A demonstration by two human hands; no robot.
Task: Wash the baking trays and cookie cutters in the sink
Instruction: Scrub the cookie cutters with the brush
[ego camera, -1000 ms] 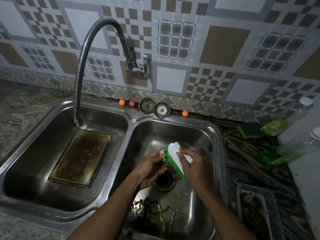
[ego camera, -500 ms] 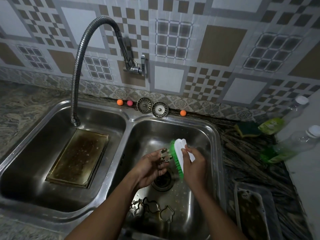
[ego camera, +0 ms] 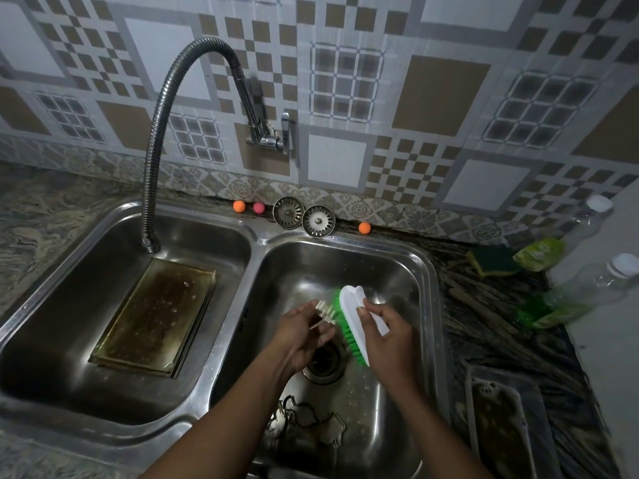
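Note:
Over the right basin (ego camera: 420,292) of the steel double sink, my left hand (ego camera: 299,335) grips a small metal cookie cutter (ego camera: 325,311). My right hand (ego camera: 387,337) holds a white scrubbing brush (ego camera: 352,316), its green bristles pressed against the cutter. Several more cookie cutters (ego camera: 311,423) lie on the right basin's floor, near the front, below the drain (ego camera: 325,363). A stained, greasy baking tray (ego camera: 155,316) lies flat in the left basin. Another dirty tray (ego camera: 501,423) rests on the counter at the right.
A flexible tap hose (ego camera: 155,140) curves down into the left basin. Two sink strainers (ego camera: 304,216) and small coloured balls (ego camera: 239,206) line the back ledge. A sponge (ego camera: 492,259) and two bottles with green liquid (ego camera: 574,299) lie on the counter at right.
The brush has slid a little along the cutter between my hands in a scrubbing stroke. Both hands stay over the drain of the right basin.

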